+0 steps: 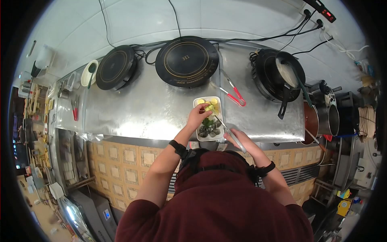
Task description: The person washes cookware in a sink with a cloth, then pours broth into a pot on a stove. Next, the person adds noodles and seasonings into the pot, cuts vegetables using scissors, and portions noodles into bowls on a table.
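Observation:
A white rectangular tray (222, 131) lies at the front of the steel counter, with pale yellow-green slices (214, 101) at its far end. Dark shell-like pieces (209, 130) and a bit of green leaf fill its near end. Over the tray's left side, my left hand (198, 115) pinches a small yellow-green piece (209, 108). At the tray's right, my right hand (238, 139) is closed on the light grey handle of a metal tool (236, 140). Its narrow end points at the piece in my left hand; whether it is a knife or scissors I cannot tell.
Two black induction cookers (187, 60) (116, 67) stand behind the tray. Red-handled tongs (235, 97) lie to its right. Farther right, a pan (287, 74) sits on another cooker, beside pots (332, 120). A white bowl (89, 74) is at the far left.

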The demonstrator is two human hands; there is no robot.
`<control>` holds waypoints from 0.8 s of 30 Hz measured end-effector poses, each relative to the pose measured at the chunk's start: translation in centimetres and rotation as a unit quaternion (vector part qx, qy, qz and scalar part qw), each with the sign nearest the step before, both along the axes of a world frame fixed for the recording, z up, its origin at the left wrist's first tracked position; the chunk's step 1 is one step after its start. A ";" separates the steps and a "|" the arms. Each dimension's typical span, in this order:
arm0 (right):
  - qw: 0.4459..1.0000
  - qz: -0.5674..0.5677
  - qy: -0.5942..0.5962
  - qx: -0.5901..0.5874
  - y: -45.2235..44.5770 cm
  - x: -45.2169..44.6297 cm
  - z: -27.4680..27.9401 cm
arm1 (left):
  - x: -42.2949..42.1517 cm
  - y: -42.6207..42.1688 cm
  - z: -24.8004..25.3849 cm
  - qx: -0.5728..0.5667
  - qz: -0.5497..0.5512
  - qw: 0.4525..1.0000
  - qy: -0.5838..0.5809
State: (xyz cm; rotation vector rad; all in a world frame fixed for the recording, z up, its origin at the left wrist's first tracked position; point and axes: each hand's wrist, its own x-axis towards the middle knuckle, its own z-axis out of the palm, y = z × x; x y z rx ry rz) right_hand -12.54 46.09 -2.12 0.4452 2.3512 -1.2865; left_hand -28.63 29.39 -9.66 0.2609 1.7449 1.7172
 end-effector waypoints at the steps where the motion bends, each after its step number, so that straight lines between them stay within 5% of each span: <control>1: 1.000 0.001 -0.003 0.007 -0.1 -0.1 0.1 | 0.0 -0.1 0.1 -0.002 -0.002 1.000 0.002; 13: 0.998 -0.037 -0.024 0.044 -1.1 -1.2 0.1 | -0.3 -0.6 -1.1 -0.009 0.013 0.995 -0.099; 16: 0.996 -0.063 -0.051 0.022 0.0 -0.6 -1.3 | -0.7 -1.0 0.3 -0.043 0.016 0.999 -0.013; 19: 0.988 -0.124 -0.082 -0.039 1.3 0.2 -1.4 | -1.9 -2.6 -0.5 -0.177 0.013 0.962 0.208; 24: 0.978 -0.177 -0.062 -0.091 1.9 1.6 -1.9 | -1.4 -4.5 -3.6 -0.326 -0.041 0.898 0.292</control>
